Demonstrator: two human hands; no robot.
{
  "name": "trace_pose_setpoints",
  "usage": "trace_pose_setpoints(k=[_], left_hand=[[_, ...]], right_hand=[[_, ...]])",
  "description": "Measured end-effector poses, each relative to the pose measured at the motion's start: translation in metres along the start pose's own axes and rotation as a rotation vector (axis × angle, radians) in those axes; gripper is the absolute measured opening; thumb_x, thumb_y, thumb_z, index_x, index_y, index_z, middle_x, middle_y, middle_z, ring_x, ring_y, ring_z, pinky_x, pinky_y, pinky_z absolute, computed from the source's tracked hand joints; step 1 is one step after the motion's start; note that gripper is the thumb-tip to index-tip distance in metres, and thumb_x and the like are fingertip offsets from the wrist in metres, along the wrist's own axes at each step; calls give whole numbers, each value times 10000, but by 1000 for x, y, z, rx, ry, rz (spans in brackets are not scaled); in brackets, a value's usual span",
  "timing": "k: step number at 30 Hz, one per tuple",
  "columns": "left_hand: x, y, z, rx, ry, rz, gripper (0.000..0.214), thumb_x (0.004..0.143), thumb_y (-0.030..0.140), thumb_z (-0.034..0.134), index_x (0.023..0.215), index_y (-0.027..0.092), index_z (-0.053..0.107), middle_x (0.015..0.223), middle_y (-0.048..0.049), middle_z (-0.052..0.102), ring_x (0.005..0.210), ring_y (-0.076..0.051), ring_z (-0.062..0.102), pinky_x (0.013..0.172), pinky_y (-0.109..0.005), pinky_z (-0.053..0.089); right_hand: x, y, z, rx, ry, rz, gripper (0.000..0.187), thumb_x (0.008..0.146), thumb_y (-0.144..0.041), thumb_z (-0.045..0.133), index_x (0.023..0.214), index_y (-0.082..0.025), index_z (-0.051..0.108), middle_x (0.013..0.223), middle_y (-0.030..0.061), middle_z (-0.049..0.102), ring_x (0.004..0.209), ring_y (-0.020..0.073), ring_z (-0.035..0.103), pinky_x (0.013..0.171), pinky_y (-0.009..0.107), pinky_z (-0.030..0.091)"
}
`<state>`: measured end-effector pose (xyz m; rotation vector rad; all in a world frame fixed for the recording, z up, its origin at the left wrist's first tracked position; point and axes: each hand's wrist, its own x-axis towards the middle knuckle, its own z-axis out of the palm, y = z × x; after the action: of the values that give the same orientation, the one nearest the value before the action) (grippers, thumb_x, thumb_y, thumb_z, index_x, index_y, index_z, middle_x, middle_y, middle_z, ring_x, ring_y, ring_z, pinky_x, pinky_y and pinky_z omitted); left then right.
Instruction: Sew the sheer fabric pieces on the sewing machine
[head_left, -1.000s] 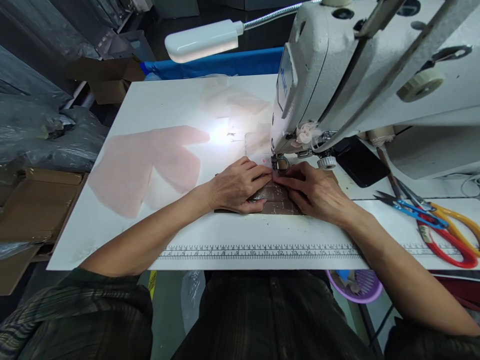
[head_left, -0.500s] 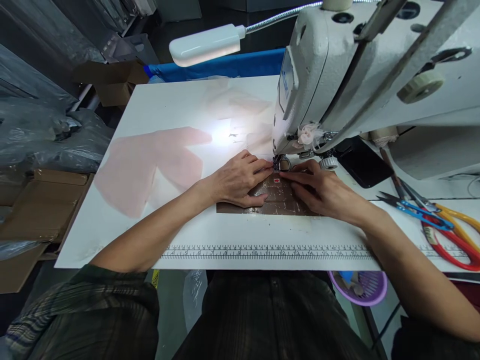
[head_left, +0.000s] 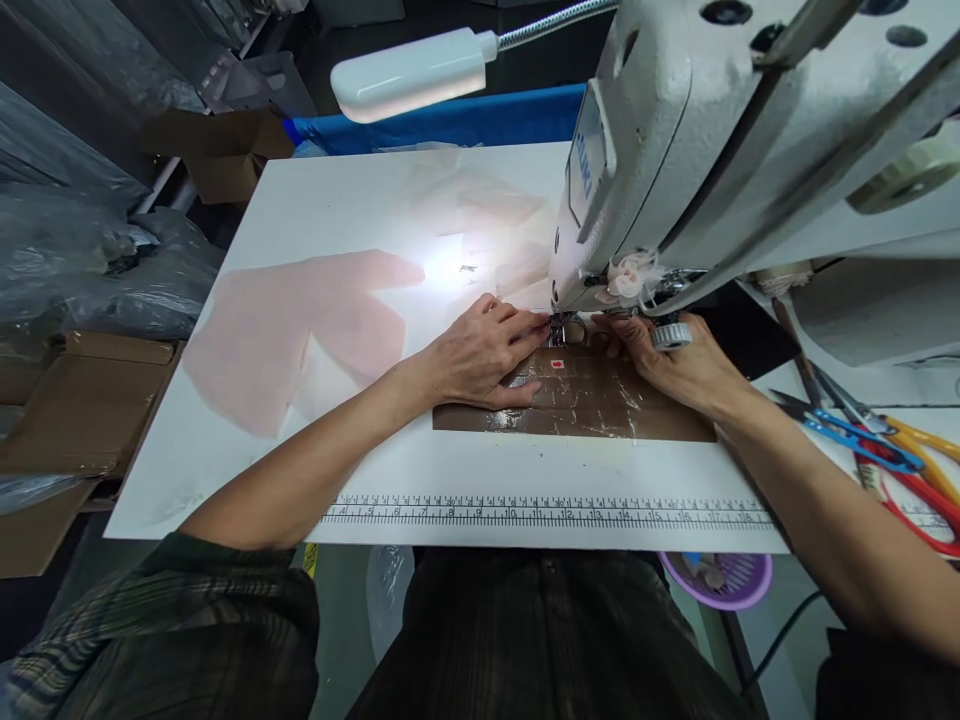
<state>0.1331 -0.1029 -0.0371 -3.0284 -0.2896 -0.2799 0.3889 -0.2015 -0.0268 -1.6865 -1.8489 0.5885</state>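
Observation:
My left hand [head_left: 491, 358] lies with its fingers outstretched and thumb apart, resting on the brown taped surface [head_left: 600, 400] beside the presser foot [head_left: 557, 330]. Its fingertips are close to the left side of the foot. To the right of the foot is my right hand [head_left: 686, 365], its fingertips drawn together and partly hidden behind a ridged knob [head_left: 671, 336]. What they pinch cannot be made out. The white sewing machine [head_left: 637, 130] stands over both hands. Pale pink sheer fabric [head_left: 255, 330] lies flat on the white table [head_left: 225, 480].
A white lamp [head_left: 409, 75] shines from above. Blue snips [head_left: 855, 435] and red-handled scissors [head_left: 922, 510] lie at the right, near a dark flat object [head_left: 750, 330]. A printed ruler [head_left: 540, 512] runs along the front edge. Cardboard boxes [head_left: 97, 400] stand left; a purple basket [head_left: 739, 585] sits below.
My right hand has moved right and away from me, off the brown surface to behind the knob, and its fingers have drawn together. My left hand has stayed almost still. The view has shifted slightly.

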Motion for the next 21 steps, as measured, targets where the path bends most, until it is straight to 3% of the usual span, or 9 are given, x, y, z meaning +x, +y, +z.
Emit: trace_pose_setpoints(k=[6, 10, 13, 18, 21], left_hand=[[-1, 1, 1, -15, 0, -21, 593, 964, 528, 451, 1359, 102, 565, 1407, -171, 577, 1099, -303, 570, 946, -451, 431], [0, 0, 2, -39, 5, -47, 605, 949, 535, 479, 1357, 96, 564, 1395, -176, 585, 1123, -311, 562, 962, -462, 429], [-1, 0, 4, -74, 28, -68, 603, 942, 528, 508, 1366, 102, 556, 1359, -177, 607, 1138, -313, 564, 953, -468, 435], [1, -7, 0, -167, 47, -78, 508, 978, 466, 510, 1334, 111, 581, 1343, -162, 618, 1160, -277, 593, 954, -430, 448], [13, -26, -10, -216, 45, -84, 369, 998, 388, 481, 1225, 149, 646, 1308, -143, 634, 1175, -265, 602, 984, -422, 438]], right_hand=[[-15, -9, 5, -31, -92, 48, 502, 906, -645, 527, 1046, -184, 667, 892, 81, 661, 728, 215, 597, 652, 352, 486], [-24, -12, 9, -60, -9, 30, 365, 912, -484, 550, 1035, -177, 705, 1045, 111, 659, 827, 224, 629, 733, 366, 514], [-24, -9, 11, -26, 7, 33, 281, 932, -389, 519, 982, -187, 708, 986, 86, 670, 889, 233, 635, 782, 368, 516], [-22, -3, 15, -14, 50, 54, 272, 949, -385, 492, 926, -199, 690, 1032, 88, 687, 919, 218, 637, 817, 345, 519], [-23, -3, 19, -50, 70, 86, 318, 950, -415, 489, 1008, -188, 703, 1078, 103, 693, 827, 200, 647, 743, 324, 528]])
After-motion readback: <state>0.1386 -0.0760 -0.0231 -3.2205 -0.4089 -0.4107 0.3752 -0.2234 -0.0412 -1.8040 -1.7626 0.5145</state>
